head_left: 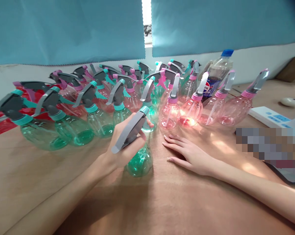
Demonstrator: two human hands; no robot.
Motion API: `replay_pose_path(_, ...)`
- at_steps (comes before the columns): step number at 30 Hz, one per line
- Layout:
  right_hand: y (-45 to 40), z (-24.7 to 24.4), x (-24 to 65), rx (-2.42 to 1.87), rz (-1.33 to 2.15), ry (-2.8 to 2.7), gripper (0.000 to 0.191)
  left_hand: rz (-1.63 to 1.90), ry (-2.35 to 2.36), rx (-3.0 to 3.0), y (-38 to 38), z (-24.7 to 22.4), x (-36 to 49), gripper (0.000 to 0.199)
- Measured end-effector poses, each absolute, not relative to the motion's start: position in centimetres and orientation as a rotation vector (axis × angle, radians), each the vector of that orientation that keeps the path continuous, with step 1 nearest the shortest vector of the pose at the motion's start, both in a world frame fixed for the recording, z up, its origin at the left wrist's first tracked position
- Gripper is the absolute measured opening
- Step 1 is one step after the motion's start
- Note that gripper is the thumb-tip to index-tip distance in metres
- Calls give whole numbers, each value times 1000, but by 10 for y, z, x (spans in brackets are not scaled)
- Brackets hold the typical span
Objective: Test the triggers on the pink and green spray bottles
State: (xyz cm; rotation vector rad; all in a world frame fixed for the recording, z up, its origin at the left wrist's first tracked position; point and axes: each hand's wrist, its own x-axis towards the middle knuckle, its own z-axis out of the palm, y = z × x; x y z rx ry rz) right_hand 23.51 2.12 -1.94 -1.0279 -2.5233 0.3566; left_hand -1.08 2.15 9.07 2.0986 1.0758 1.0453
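My left hand (124, 143) is wrapped round the neck of a green spray bottle (139, 161) with a grey spray head, upright near the middle of the table. My right hand (184, 151) lies flat on the wood to the right of that bottle, fingers spread, holding nothing. Just beyond my hands stand a row of green spray bottles (100, 122) on the left and pink spray bottles (169, 116) on the right.
More spray bottles crowd behind, below a blue curtain (69, 29). A cola bottle (214, 73) with a blue cap stands at the back right. Farther right are a white box (270, 117), a small white object (289, 101) and a brown box (291, 69).
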Motion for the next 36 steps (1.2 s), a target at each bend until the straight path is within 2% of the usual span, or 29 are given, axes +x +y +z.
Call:
replay_pose_path(7,21,-19,235,-1035,354,-2526,53,1044,1083,1967,18,92,-5,34)
replay_pose_path(36,22,-19,235,-1023,358,-2536,55,1129,1101,2021,17,88,3,35)
